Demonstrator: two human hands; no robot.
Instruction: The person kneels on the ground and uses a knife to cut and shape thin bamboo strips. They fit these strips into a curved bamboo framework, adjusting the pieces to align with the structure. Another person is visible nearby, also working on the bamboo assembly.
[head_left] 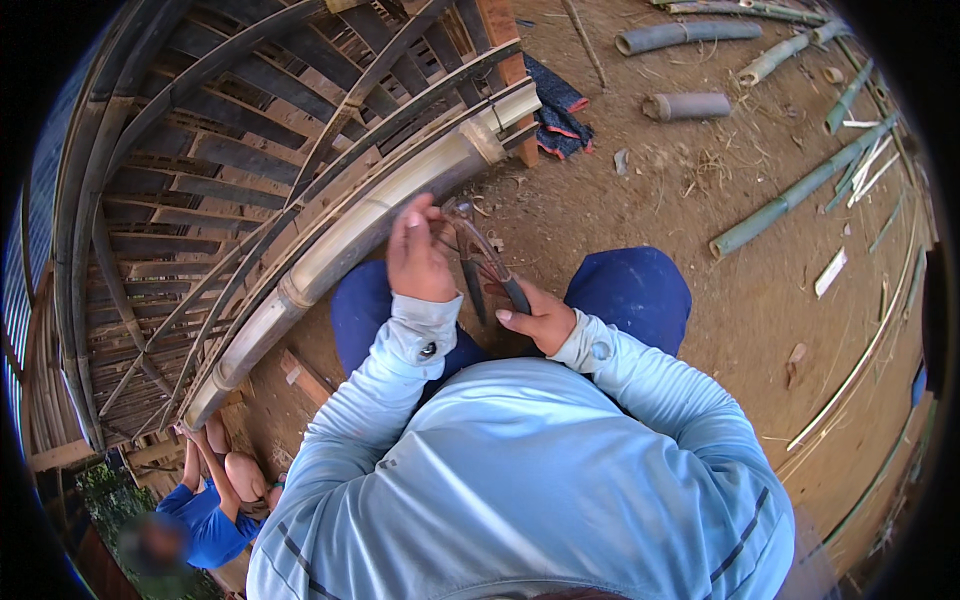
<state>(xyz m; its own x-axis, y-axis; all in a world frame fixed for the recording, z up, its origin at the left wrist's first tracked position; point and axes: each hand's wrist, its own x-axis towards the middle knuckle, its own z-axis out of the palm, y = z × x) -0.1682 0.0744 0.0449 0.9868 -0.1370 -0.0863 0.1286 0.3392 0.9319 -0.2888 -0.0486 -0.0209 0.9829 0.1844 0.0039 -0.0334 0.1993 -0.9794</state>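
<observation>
My right hand [540, 318] is closed around one dark handle of a pair of pincers [490, 250]. The handles are spread apart, and the rounded metal head points up and left. Close to that head, my left hand [420, 262] is raised with its fingers bent together, slightly blurred. Whatever it may pinch is too small to make out. Just beyond my left hand runs a thick pale bamboo pole [345, 247], fixed along the edge of a frame of dark bamboo slats [225, 150].
At the lower left a person in a blue shirt [215, 525] reaches up to the pole's near end. A dark cloth [555, 110] lies by the frame's wooden post [505, 50]. Cut bamboo pieces [688, 106], a long green pole [800, 188] and pale strips lie on the dirt floor to the right.
</observation>
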